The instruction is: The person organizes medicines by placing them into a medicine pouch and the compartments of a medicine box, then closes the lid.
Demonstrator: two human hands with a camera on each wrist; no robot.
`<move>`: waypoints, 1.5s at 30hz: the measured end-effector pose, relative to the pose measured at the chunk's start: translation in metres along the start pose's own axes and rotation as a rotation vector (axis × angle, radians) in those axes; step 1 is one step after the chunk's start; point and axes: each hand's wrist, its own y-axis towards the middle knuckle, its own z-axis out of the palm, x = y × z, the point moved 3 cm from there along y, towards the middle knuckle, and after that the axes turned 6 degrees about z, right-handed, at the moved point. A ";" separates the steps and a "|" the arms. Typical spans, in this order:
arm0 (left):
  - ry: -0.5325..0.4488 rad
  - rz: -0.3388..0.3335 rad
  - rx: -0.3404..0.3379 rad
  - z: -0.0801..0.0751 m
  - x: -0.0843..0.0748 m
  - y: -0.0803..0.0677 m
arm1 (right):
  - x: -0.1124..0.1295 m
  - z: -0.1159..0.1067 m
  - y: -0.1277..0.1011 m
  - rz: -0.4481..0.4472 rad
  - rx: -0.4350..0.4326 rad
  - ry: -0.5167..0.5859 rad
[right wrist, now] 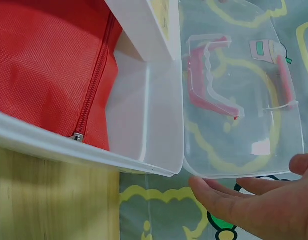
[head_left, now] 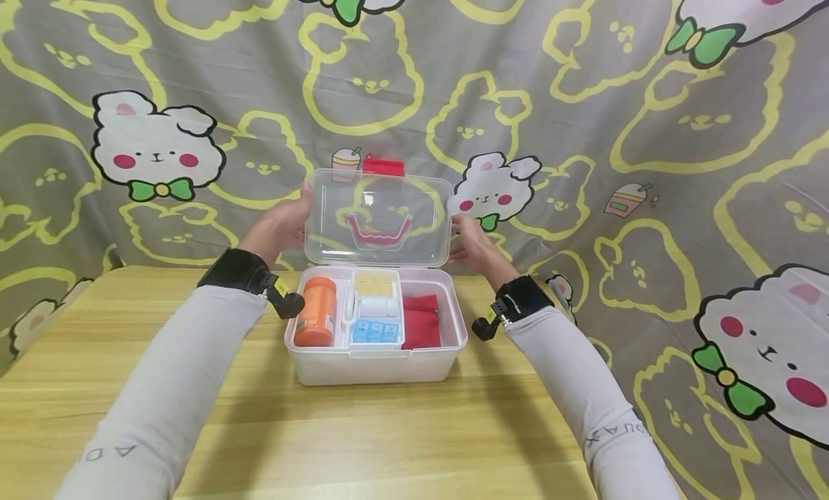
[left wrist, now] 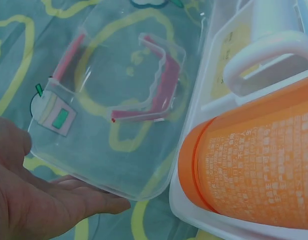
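Observation:
A white plastic storage box (head_left: 376, 370) stands on the table with its clear lid (head_left: 382, 198) raised upright at the back. My left hand (head_left: 285, 223) is at the lid's left edge, its fingers extended along that side. On the opposite edge, my right hand (head_left: 474, 244) has its fingertips at or just beside the lid. Inside the box lie an orange bottle (head_left: 316, 313), a white tray (head_left: 346, 338) and a red zippered pouch (head_left: 421, 324). The tray holds a blue pill organizer (head_left: 376, 332) and a white roll (head_left: 377, 306). A pink handle (head_left: 378, 234) shows through the lid.
The wooden table (head_left: 259, 428) extends around the box. Behind it hangs a grey curtain (head_left: 401, 104) with cartoon prints, close to the lid. A red latch (head_left: 383, 167) sticks up from the lid's top edge.

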 end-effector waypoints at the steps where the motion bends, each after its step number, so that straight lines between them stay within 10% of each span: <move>1: -0.014 0.004 0.011 0.000 -0.001 0.000 | 0.000 0.000 -0.001 -0.001 -0.008 0.008; 26: 0.041 0.117 0.355 -0.032 -0.002 -0.031 | -0.002 -0.014 -0.033 -0.109 -0.001 0.109; 36: -0.035 0.173 0.430 -0.050 0.014 -0.048 | -0.010 -0.023 -0.052 -0.133 0.298 0.123; 45: -0.035 0.181 0.478 -0.047 0.018 -0.065 | -0.025 -0.032 -0.065 -0.171 0.450 -0.083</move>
